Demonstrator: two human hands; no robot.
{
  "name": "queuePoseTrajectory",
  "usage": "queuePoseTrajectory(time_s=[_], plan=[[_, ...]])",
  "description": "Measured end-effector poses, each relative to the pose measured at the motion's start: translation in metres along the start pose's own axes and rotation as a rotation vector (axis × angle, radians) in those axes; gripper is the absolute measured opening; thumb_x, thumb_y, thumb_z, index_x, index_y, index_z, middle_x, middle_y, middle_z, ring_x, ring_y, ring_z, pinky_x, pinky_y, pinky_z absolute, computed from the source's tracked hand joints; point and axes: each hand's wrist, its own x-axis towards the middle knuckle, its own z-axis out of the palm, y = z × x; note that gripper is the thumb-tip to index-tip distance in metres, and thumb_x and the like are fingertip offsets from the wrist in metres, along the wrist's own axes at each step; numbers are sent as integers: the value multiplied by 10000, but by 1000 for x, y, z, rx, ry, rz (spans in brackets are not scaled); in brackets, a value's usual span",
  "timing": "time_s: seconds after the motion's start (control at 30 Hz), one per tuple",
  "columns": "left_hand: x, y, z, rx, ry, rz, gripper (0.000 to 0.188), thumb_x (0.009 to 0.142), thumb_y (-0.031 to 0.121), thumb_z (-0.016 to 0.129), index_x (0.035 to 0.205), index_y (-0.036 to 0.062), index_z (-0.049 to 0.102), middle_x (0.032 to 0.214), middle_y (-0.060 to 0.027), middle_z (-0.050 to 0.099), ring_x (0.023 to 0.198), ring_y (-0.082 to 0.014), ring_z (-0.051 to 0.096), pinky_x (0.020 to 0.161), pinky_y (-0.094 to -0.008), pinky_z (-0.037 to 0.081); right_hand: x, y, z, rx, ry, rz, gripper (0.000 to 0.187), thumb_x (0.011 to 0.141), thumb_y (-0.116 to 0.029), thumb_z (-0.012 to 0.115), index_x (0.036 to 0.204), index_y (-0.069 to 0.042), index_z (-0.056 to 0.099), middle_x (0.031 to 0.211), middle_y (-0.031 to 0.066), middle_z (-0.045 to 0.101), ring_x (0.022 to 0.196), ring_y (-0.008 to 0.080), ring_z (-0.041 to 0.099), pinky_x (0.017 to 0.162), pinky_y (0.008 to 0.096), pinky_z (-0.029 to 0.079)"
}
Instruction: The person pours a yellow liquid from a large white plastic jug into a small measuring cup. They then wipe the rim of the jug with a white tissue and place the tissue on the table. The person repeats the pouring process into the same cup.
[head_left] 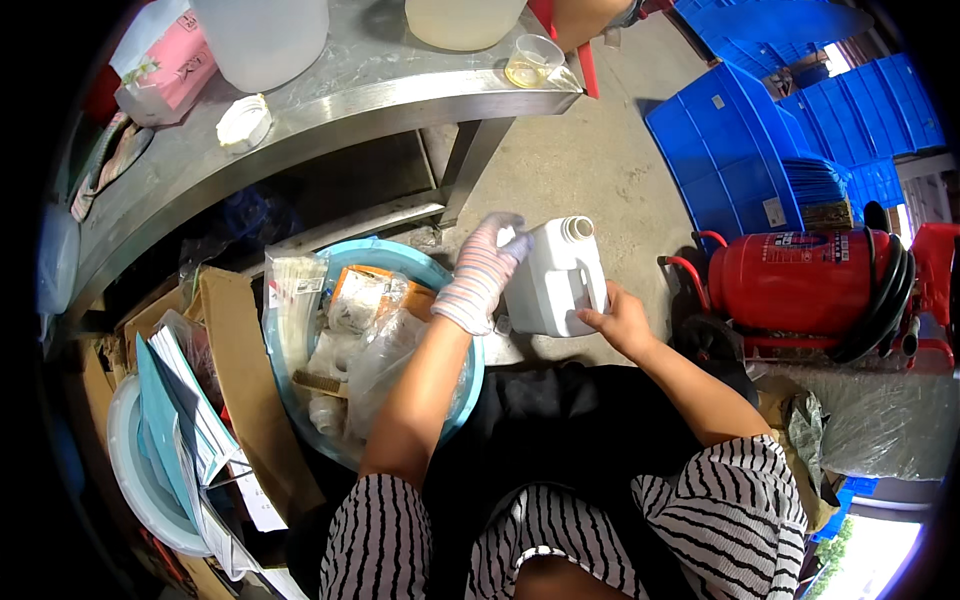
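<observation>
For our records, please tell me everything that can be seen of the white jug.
The jug is boxy, white and looks like plastic, with a side handle and a round neck that appears uncapped. It is held neck up, right of the blue tub, contents not visible. The right hand grips its lower right side; the gloved left hand is at its left.

This looks like a workshop or small factory floor. Beyond the left hand runs a steel bench bearing plastic containers. Right of the right hand is a big red extinguisher with a black hose. Beyond both hands lies a bare, concrete-like floor, with blue crates stacked to the right. Cardboard sits left of the left hand.
</observation>
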Motion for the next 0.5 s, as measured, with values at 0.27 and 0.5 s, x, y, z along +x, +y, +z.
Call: queuePoseTrajectory(time_s=[0.27, 0.5], plan=[[-2, -15, -6, 653, -158, 9, 693, 771, 323, 740, 1334, 30, 463, 1326, -224, 507, 1210, -356, 507, 1018, -391, 418, 28, -2, -14, 584, 57, 39, 159, 802, -9, 664, 944, 5, 596, 847, 22, 613, 776, 108, 540, 728, 263, 439], [-16, -7, 8, 527, -151, 34, 1012, 708, 440, 787, 1456, 18, 254, 1378, -264, 448, 1257, -365, 474, 1037, -403, 409, 2, -56, -63, 479, 254, -111, 487, 746, 40, 692, 1174, -97, 505, 800, 80, 646, 659, 107, 582, 573, 230, 435]])
